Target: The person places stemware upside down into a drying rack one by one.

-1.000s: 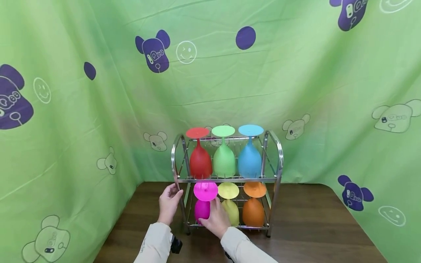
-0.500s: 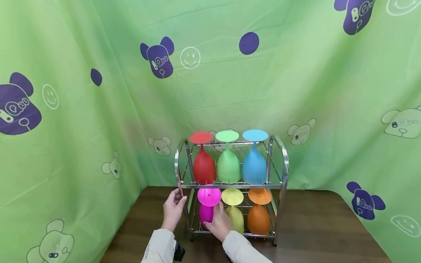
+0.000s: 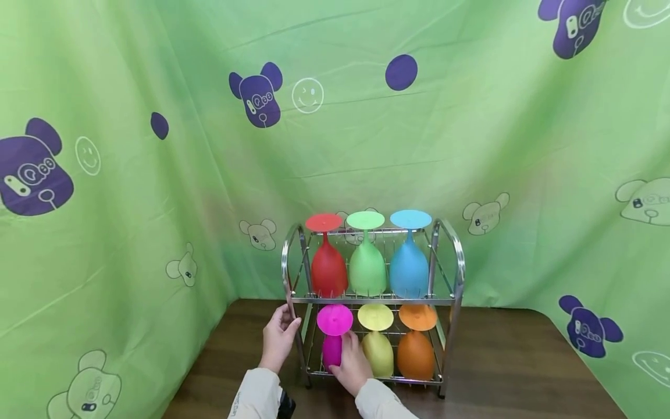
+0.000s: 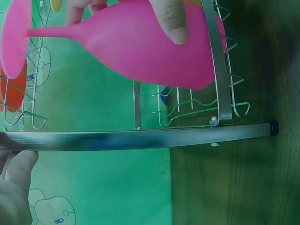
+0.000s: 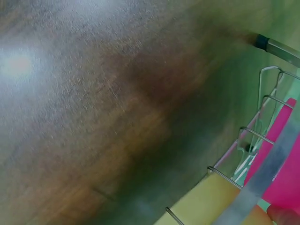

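Observation:
In the head view, my right hand [image 3: 353, 366] holds the bowl of a pink plastic goblet [image 3: 335, 320], upside down at the left end of the rack's lower tier. Its thumb presses the bowl in the left wrist view, where the goblet [image 4: 140, 56] stands among the wires. My left hand [image 3: 278, 340] grips the left front post of the metal two-tier rack [image 3: 371, 301], thumb in front; the fingertips behind the post are partly hidden. Right of the pink goblet stand an inverted yellow goblet [image 3: 378, 355] and an orange goblet [image 3: 416, 356].
Inverted red [image 3: 330, 270], green [image 3: 368, 270] and blue [image 3: 409, 270] goblets fill the upper tier side by side. The rack stands on a dark wooden table [image 3: 502, 361]. A green printed cloth [image 3: 366, 145] hangs behind and at both sides.
The pink goblet's foot has dropped slightly below the upper tier's front bar and sits farther from the yellow one. Both hands keep their holds. The head view has shifted a little.

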Demonstrator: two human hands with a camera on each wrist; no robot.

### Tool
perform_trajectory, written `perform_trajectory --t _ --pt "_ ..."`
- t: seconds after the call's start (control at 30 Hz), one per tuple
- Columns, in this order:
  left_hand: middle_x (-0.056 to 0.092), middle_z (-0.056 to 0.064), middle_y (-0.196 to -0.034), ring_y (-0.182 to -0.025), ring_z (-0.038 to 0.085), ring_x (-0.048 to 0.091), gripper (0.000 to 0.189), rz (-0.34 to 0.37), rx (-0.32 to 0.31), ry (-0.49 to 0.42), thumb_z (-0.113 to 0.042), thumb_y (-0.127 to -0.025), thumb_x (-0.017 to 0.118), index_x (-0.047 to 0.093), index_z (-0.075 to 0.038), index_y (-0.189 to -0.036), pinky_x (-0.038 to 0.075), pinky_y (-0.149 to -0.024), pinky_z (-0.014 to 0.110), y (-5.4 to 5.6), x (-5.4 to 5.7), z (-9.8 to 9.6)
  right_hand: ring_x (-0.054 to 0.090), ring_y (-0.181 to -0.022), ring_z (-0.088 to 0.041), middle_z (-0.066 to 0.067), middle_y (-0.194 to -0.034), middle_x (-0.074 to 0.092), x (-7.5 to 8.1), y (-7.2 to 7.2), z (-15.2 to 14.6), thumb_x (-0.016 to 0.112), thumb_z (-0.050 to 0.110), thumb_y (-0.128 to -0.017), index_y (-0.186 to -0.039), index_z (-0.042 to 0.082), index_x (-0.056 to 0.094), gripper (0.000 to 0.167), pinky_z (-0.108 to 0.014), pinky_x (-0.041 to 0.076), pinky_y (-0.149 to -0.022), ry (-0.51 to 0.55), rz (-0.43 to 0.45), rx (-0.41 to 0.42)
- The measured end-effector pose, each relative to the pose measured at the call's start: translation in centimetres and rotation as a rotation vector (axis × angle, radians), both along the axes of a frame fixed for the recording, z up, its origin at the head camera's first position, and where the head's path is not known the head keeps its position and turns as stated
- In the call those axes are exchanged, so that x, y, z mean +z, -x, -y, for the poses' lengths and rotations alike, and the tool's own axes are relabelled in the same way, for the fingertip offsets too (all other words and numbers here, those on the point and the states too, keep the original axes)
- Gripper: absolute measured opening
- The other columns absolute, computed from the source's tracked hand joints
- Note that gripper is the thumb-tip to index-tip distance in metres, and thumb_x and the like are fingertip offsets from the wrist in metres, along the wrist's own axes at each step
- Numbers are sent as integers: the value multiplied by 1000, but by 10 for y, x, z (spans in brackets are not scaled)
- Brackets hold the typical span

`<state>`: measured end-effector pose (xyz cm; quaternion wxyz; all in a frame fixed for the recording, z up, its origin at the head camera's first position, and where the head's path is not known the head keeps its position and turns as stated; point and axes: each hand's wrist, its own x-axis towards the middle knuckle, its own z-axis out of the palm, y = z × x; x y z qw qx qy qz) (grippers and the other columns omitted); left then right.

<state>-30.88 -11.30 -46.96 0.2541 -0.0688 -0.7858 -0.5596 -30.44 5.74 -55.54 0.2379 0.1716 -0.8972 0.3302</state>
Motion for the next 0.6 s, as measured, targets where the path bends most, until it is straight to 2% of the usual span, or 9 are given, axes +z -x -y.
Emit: perform_trajectory --t 0.13,0.3,0.43,0.6 --pt "66 20 -86 -74 28 65 28 8 2 6 7 -82 68 58 11 -107 54 -66 30 -1 -2 -2 56 -96 -43 -28 -118 43 -4 -1 -1 86 4 -59 -125 -13 44 80 -51 50 -82 -7 25 -13" --pt "65 17 -84 -74 27 65 27 3 -15 32 7 -83 68 58 9 -108 54 -66 31 1 0 -5 56 -95 -44 -29 -116 46 -7 1 0 85 3 -60 -123 -12 46 76 -52 50 -82 17 53 -93" --pt "65 16 -83 -72 26 64 26 3 -15 57 7 -83 68 58 8 -107 54 -65 31 5 2 -4 56 -96 -47 -31 -114 49 -3 3 3 86 2 -61 -124 -11 46 76 -53 49 -82 54 75 -159" --pt "65 20 -89 -78 31 63 32 -6 12 140 8 -82 67 56 11 -112 54 -70 39 7 5 -8 56 -97 -47 -31 -116 50 4 0 -1 85 1 -62 -127 -7 46 77 -55 49 -82 43 68 -162"
